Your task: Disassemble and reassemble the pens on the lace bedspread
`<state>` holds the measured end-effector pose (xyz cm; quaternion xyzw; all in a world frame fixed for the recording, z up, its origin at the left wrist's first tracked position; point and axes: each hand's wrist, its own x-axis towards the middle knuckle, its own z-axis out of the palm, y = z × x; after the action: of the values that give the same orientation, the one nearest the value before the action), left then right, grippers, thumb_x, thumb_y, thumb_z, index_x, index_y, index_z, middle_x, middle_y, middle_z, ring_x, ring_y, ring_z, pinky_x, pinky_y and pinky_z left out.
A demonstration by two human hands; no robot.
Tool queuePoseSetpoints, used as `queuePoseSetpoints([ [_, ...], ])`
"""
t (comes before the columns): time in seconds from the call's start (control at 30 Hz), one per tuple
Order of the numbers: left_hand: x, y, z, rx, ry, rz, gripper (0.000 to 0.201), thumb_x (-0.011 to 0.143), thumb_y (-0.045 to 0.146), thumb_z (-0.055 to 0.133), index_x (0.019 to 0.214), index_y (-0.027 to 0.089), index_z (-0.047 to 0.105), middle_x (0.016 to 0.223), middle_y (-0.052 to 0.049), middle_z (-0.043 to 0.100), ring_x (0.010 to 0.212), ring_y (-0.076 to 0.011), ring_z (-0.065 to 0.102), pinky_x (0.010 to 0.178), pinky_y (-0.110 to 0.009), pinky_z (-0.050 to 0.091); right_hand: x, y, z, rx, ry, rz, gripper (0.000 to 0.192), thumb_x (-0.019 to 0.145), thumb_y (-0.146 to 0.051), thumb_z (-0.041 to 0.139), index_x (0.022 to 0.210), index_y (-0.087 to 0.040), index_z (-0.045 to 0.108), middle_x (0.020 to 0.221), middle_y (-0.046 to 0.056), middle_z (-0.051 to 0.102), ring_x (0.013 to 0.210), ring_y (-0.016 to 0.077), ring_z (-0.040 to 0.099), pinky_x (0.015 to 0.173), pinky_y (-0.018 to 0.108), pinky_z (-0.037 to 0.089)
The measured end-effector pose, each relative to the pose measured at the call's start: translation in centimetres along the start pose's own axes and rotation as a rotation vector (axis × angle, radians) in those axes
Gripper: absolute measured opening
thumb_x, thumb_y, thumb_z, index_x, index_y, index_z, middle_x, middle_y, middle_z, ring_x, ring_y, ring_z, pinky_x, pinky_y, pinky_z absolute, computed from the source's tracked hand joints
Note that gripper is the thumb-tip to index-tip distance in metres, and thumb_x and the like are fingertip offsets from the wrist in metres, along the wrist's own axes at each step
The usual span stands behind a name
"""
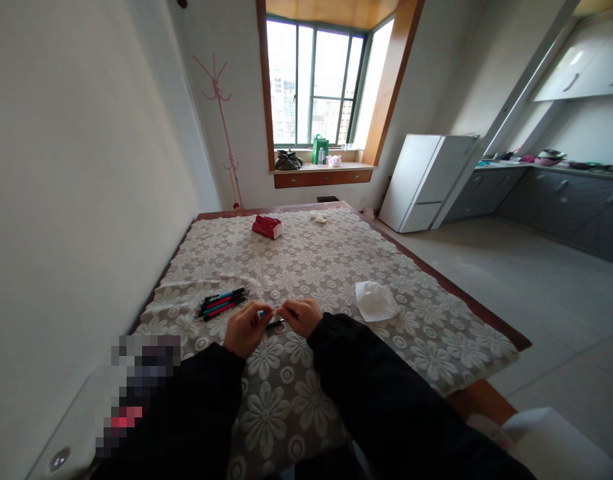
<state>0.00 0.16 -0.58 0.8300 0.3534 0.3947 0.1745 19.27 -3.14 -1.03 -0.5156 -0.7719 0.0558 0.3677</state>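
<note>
My left hand (245, 328) and my right hand (300, 316) meet over the near part of a table covered by a floral lace cloth (306, 267). Both pinch a thin pen (269, 312) with a teal end, held level between them; a dark piece shows just below it. A small bunch of pens (222, 302) in teal, pink and black lies on the cloth just left of my left hand. A crumpled white tissue (375, 301) rests to the right of my right hand.
A red tissue pack (267, 227) and a small white scrap (318, 217) lie at the table's far end. A white wall runs along the left. A white fridge (426, 180), grey kitchen counters (561, 193) and tiled floor are on the right.
</note>
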Motion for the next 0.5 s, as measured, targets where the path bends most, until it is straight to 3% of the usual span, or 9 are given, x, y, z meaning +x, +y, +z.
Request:
queuePoseSetpoints([
  [0.1,-0.17,-0.33,0.00,0.011,0.021,-0.045,0.026,0.086,0.042,0.057,0.082,0.018,0.065,0.055,0.005,0.057,0.044,-0.0066,0.042,0.048,-0.019,0.032,0.21,-0.21,-0.19,0.112,0.086,-0.042,0.021,0.094,-0.026,0.043,0.097,-0.019,0.062,0.081,0.003,0.063,0.070,0.0121,0.055,0.068,0.022,0.041],
  [0.2,-0.29,-0.74,0.13,0.061,0.045,-0.096,0.031,0.084,0.047,0.058,0.075,0.018,0.064,0.039,0.009,0.038,0.036,-0.0061,0.034,0.044,-0.020,0.025,0.28,-0.13,-0.11,0.159,0.102,-0.054,0.022,0.094,-0.023,0.041,0.100,-0.019,0.062,0.089,0.005,0.064,0.073,0.0124,0.056,0.072,0.022,0.043],
  [0.33,-0.09,-0.53,0.25,0.047,0.001,-0.053,0.026,0.085,0.043,0.058,0.082,0.019,0.066,0.054,0.005,0.057,0.043,-0.0067,0.046,0.047,-0.019,0.033,0.01,0.20,0.18,0.134,0.030,0.007,0.017,0.091,-0.031,0.052,0.090,-0.020,0.066,0.073,0.000,0.065,0.058,0.0099,0.053,0.060,0.020,0.039],
  [0.43,0.03,-0.18,0.16,0.000,-0.007,-0.011,0.023,0.088,0.039,0.053,0.090,0.019,0.065,0.071,0.001,0.065,0.051,-0.0075,0.052,0.052,-0.018,0.039,-0.21,0.30,0.18,0.052,-0.007,0.080,0.032,0.092,-0.038,0.051,0.070,-0.019,0.065,0.050,-0.004,0.054,0.045,0.0078,0.044,0.050,0.020,0.031],
  [0.5,-0.03,-0.21,0.08,0.006,0.008,-0.019,0.023,0.087,0.040,0.054,0.087,0.019,0.066,0.066,0.002,0.063,0.049,-0.0074,0.051,0.051,-0.018,0.038,-0.22,0.25,0.11,0.016,-0.025,0.087,0.040,0.092,-0.039,0.049,0.061,-0.019,0.062,0.044,-0.004,0.047,0.042,0.0074,0.040,0.048,0.021,0.028],
])
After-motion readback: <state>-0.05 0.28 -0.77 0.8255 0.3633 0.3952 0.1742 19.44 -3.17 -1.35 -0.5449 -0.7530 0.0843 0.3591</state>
